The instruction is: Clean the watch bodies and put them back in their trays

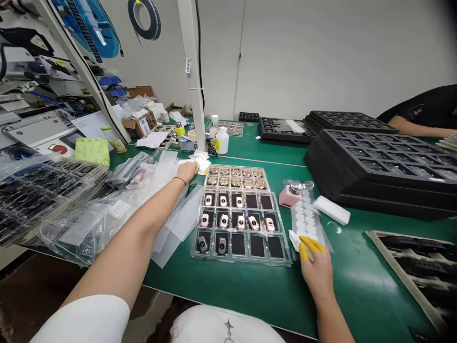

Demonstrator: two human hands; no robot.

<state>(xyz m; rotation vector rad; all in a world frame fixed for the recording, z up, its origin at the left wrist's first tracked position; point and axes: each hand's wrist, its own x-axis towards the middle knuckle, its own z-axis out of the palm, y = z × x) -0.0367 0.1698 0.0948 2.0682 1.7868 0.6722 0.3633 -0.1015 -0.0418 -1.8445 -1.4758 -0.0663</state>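
My left hand (187,170) is stretched forward, its fingers closed at a crumpled pile of white tissue (201,161) by the white post. My right hand (316,255), with yellow covers on several fingers, pinches a white wipe (295,241) beside the right edge of a clear tray (240,261). Pink-gold watch bodies (223,220) lie in the tray's middle rows, and two dark grey ones (222,245) are in the front row. Behind, another clear tray (262,174) holds round gold-coloured parts (235,182). A pink bottle (289,197) with a metal top stands to the right.
Black tray stacks (332,176) and a white block (332,210) are at the right. Plastic bags (85,228) and translucent sheets (178,219) cover the left side. A white bottle (222,141) stands behind. Another person's arm (417,127) shows at the far right.
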